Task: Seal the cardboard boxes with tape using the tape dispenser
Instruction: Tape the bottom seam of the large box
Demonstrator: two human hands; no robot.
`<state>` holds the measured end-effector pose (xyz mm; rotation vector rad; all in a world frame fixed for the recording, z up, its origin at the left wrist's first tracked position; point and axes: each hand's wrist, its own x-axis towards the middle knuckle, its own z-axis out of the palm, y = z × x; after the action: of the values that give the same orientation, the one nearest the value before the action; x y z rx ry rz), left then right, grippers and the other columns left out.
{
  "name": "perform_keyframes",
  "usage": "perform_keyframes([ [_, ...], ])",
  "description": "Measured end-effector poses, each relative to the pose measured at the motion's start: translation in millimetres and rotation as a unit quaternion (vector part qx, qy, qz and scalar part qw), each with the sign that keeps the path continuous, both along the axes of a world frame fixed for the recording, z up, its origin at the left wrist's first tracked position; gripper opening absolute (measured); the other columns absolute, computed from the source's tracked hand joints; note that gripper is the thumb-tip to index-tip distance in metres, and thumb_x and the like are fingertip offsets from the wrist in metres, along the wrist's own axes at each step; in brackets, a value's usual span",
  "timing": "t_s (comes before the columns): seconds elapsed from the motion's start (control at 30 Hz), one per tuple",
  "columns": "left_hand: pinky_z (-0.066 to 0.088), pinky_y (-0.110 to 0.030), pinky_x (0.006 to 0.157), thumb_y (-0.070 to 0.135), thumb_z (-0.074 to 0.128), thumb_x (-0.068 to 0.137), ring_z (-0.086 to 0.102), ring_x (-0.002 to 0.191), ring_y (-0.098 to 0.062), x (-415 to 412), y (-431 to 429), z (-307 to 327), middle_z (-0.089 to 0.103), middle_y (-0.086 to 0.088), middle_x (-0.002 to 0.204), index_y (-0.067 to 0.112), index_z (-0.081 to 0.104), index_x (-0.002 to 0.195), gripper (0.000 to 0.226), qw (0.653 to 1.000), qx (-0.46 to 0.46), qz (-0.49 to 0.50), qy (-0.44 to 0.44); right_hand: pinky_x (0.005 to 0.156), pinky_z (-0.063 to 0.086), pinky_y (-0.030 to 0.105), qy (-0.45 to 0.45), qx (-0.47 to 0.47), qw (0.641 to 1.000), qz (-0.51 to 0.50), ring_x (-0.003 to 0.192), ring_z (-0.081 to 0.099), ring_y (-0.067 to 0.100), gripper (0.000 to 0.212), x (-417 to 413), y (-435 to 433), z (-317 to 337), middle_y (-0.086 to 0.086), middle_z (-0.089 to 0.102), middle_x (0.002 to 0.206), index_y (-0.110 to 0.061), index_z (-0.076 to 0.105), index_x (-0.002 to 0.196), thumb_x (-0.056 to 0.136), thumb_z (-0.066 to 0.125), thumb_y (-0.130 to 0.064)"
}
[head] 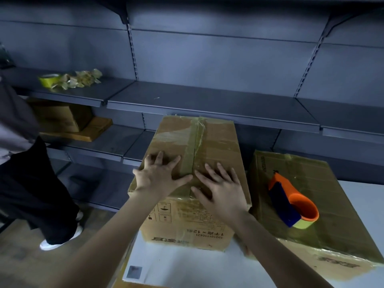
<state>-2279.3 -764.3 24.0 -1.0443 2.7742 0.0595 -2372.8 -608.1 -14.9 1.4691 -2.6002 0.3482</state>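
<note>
Holding flaps shut on tall box (216, 138): left hand (160, 175) & right hand (222, 190) pressed flat on top, fingers spread wide, gripping nothing. No fresh tape yet, prob. Just right, on 2nd box (332, 242): tape dispenser (291, 202). Next: press w/ left, reach right & grab it. Tight at back by shelf (207, 102) lip; open room to right; legs (35, 188) near on left.

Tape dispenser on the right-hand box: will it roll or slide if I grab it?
The tape dispenser looks like rigid plastic, so probably stiff and light. It seems to lie on its side, so rolling is unlikely. The flat box under it looks glossy with tape, so it may slide if nudged.
</note>
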Motion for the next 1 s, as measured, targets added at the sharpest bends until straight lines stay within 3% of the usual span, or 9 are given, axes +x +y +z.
perform_keyframes([
  [0.1, 0.034, -0.056, 0.096, 0.081, 0.011, 0.077, 0.008, 0.139, -0.035, 8.5, 31.2, -1.6, 0.0, -0.003, 0.157, 0.045, -0.005, 0.144, 0.078, 0.999, -0.013, 0.034, -0.021, 0.114, 0.023, 0.048, 0.016, -0.016, 0.997, 0.073, 0.139, 0.031, 0.024, 0.06, -15.0, 20.8, 1.9, -0.004, 0.043, 0.144, -0.038, 0.047, 0.133, 0.089, 0.019, -0.067],
  [0.2, 0.04, -0.043, 0.081, 0.072, 0.01, 0.085, 0.023, 0.129, -0.035, 20.9, 68.4, -5.9, 0.012, -0.01, 0.153, 0.039, 0.0, 0.146, 0.07, 0.998, -0.053, 0.007, -0.013, 0.116, 0.022, 0.04, -0.014, 0.013, 0.99, 0.137, 0.141, 0.025, 0.015, 0.051, -49.4, 46.6, 12.1, -0.012, 0.036, 0.146, -0.039, 0.041, 0.135, 0.09, 0.034, -0.061],
  [0.3, 0.039, -0.035, 0.069, 0.055, 0.022, 0.095, 0.032, 0.121, -0.03, 24.4, 72.4, -1.9, 0.031, -0.012, 0.139, 0.04, 0.01, 0.145, 0.054, 0.994, -0.08, -0.071, 0.021, 0.118, 0.007, 0.038, -0.081, 0.048, 0.991, 0.091, 0.144, 0.012, 0.012, 0.047, -69.5, 55.0, 25.7, -0.02, 0.026, 0.149, -0.046, 0.031, 0.136, 0.091, 0.041, -0.054],
  [0.4, 0.046, -0.039, 0.087, 0.018, 0.044, 0.095, 0.036, 0.127, -0.029, 22.4, 35.4, 7.7, 0.033, -0.008, 0.142, 0.04, 0.022, 0.144, 0.058, 0.989, -0.078, -0.119, 0.05, 0.115, 0.007, 0.052, -0.082, 0.093, 0.992, -0.029, 0.144, 0.014, 0.027, 0.059, -43.4, 33.4, 31.0, -0.01, 0.023, 0.153, -0.041, 0.031, 0.141, 0.088, 0.028, -0.067],
  [0.47, 0.033, -0.042, 0.106, 0.012, 0.051, 0.092, 0.025, 0.137, -0.028, 21.6, 3.5, 12.3, 0.022, -0.003, 0.152, 0.044, 0.018, 0.145, 0.069, 0.987, -0.063, -0.14, 0.048, 0.11, 0.0, 0.062, -0.106, 0.14, 0.982, -0.075, 0.142, 0.003, 0.041, 0.09, -11.8, 10.6, 27.6, 0.004, 0.005, 0.157, -0.033, 0.013, 0.148, 0.075, 0.01, -0.083],
  [0.53, 0.008, -0.045, 0.116, 0.014, 0.054, 0.091, -0.003, 0.144, -0.025, 22.3, -22.9, 11.9, -0.001, 0.001, 0.158, 0.046, 0.003, 0.145, 0.08, 0.983, -0.047, -0.178, -0.002, 0.102, -0.01, 0.07, -0.12, 0.175, 0.974, -0.082, 0.138, -0.011, 0.048, 0.114, 15.5, -8.6, 20.0, 0.013, -0.013, 0.155, -0.026, -0.006, 0.149, 0.056, -0.004, -0.092],
  [0.63, -0.011, -0.046, 0.113, 0.015, 0.057, 0.089, -0.025, 0.139, -0.022, 24.4, -45.9, 5.9, -0.022, 0.0, 0.154, 0.045, -0.017, 0.139, 0.095, 0.978, 0.034, -0.202, -0.048, 0.097, -0.014, 0.073, -0.088, 0.182, 0.976, -0.081, 0.138, -0.016, 0.047, 0.111, 24.7, -16.7, 11.4, 0.015, -0.015, 0.155, -0.023, -0.009, 0.148, 0.06, -0.003, -0.089],
  [0.83, 0.002, -0.045, 0.115, 0.065, 0.075, 0.054, -0.018, 0.141, -0.022, 40.8, -33.9, -3.0, -0.016, 0.004, 0.155, 0.047, -0.017, 0.141, 0.128, 0.977, 0.054, -0.202, -0.041, 0.108, -0.013, 0.062, -0.053, 0.111, 0.992, 0.012, 0.143, -0.011, 0.031, 0.092, 6.7, 5.4, 4.3, -0.005, -0.003, 0.157, -0.034, 0.007, 0.148, 0.07, -0.008, -0.081],
  [1.0, 0.02, -0.043, 0.105, 0.1, 0.029, 0.035, 0.038, 0.115, -0.027, 48.0, 16.4, -5.8, 0.043, -0.007, 0.125, 0.031, 0.021, 0.146, 0.131, 0.961, -0.154, -0.229, 0.033, 0.116, -0.011, 0.04, -0.086, 0.072, 0.986, 0.126, 0.143, -0.004, 0.007, 0.058, -39.3, 32.9, 14.8, -0.023, 0.006, 0.151, -0.046, 0.024, 0.141, 0.088, 0.01, -0.065],
])
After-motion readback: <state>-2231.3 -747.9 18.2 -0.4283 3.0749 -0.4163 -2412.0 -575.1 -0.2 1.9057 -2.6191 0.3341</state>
